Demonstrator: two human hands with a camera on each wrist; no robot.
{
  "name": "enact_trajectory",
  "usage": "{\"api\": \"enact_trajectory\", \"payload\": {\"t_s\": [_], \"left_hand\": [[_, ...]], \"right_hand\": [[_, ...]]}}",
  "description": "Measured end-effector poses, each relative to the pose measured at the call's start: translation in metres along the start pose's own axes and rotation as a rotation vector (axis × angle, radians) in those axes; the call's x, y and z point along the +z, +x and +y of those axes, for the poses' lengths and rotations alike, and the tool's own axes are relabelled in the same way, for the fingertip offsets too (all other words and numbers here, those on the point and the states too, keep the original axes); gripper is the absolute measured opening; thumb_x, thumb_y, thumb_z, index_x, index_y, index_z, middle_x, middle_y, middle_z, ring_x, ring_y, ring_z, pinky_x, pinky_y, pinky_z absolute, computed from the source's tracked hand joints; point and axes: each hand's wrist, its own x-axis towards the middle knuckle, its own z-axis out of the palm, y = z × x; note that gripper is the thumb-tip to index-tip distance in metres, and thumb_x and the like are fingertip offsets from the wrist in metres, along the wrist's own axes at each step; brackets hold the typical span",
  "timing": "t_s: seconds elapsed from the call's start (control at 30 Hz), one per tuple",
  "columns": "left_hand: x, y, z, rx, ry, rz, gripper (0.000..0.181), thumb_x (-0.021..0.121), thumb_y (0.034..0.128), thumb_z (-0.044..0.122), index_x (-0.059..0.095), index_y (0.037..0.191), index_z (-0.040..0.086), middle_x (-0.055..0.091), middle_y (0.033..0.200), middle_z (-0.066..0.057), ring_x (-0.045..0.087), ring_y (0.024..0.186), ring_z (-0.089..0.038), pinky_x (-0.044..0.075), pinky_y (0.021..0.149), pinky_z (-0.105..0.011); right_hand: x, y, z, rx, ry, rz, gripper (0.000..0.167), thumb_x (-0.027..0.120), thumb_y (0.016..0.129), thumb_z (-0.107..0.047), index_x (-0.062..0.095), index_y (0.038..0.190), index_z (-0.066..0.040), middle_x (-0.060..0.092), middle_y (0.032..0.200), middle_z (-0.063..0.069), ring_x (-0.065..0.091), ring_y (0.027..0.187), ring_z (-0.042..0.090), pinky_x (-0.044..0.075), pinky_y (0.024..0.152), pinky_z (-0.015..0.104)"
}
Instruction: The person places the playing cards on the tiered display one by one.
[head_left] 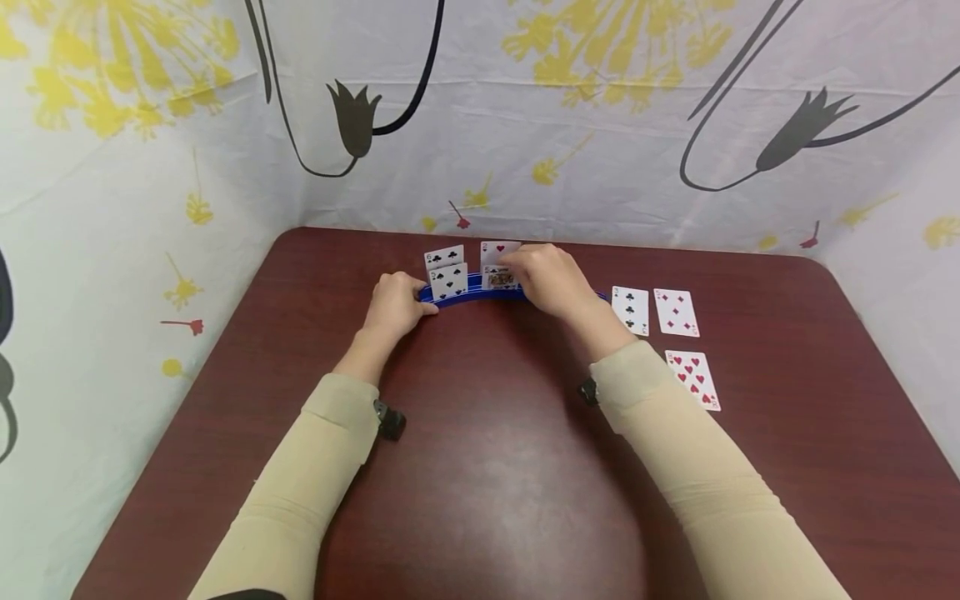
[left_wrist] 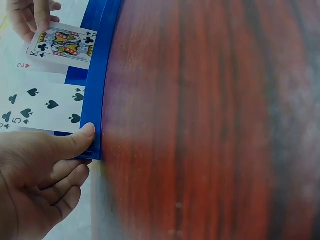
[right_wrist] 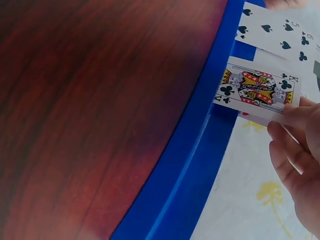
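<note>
A curved blue card holder (head_left: pixel 474 293) stands near the table's back edge. My left hand (head_left: pixel 395 307) grips its left end, thumb on the front, as the left wrist view shows (left_wrist: pixel 55 170). Beside that hand the five of spades (head_left: pixel 449 282) stands in the front, a six of clubs (head_left: pixel 444 257) behind it. My right hand (head_left: pixel 551 279) pinches the king of clubs (right_wrist: pixel 257 89) by its upper edge; the card's lower edge meets the holder's front part. Behind the king rises a two of hearts (head_left: pixel 498 249).
Right of the holder, three cards lie face up on the dark red table (head_left: pixel 487 467): a club card (head_left: pixel 630 311), a diamond card (head_left: pixel 677 313) and a heart card (head_left: pixel 693 380). A patterned white cloth (head_left: pixel 450 125) hangs behind the table.
</note>
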Motion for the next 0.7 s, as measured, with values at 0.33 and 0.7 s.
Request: {"api": "enact_trajectory", "payload": {"t_s": [0.33, 0.7], "left_hand": [[0.0, 0.0, 0.003, -0.012, 0.0, 0.001, 0.049, 0.087, 0.0822, 0.025, 0.073, 0.125, 0.004, 0.073, 0.114, -0.017, 0.065, 0.11, -0.034, 0.051, 0.097, -0.046], [-0.002, -0.001, 0.002, -0.038, -0.006, -0.015, 0.05, 0.085, 0.0848, 0.025, 0.07, 0.128, 0.003, 0.072, 0.118, -0.018, 0.065, 0.112, -0.032, 0.052, 0.097, -0.045]], "right_hand": [[0.002, -0.011, 0.005, 0.012, 0.006, 0.005, 0.027, 0.065, 0.096, -0.006, 0.073, 0.122, -0.006, 0.075, 0.107, 0.011, 0.071, 0.094, 0.03, 0.055, 0.081, 0.048], [-0.006, -0.026, 0.019, 0.018, 0.029, 0.083, 0.028, 0.071, 0.093, -0.01, 0.073, 0.12, -0.003, 0.073, 0.114, 0.015, 0.069, 0.104, 0.033, 0.053, 0.09, 0.05]]}}
